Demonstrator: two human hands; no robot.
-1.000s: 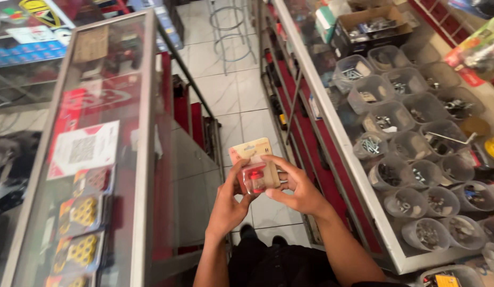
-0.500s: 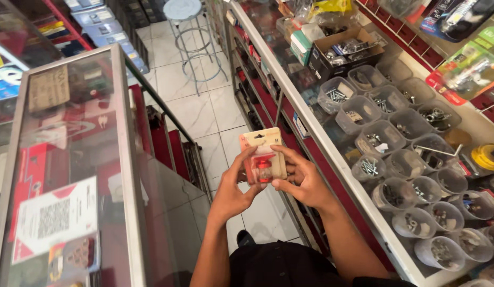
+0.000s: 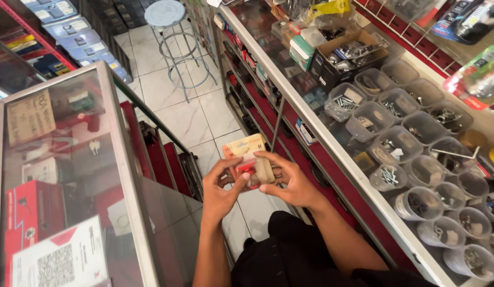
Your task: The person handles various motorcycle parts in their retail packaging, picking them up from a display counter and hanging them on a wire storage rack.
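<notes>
Between two glass display tables, above the tiled aisle: left hand (image 3: 219, 192) & right hand (image 3: 290, 183) pinch a small tan-card blister pack w/ red part (image 3: 249, 159) at chest height. Support card edges w/ both thumbs; avoid bending the backing.

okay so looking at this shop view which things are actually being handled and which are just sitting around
In hand:
small carded pack
left hand
right hand

Lying about:
clear tubs of screws
round stool
glass display case
cardboard box of parts
</notes>
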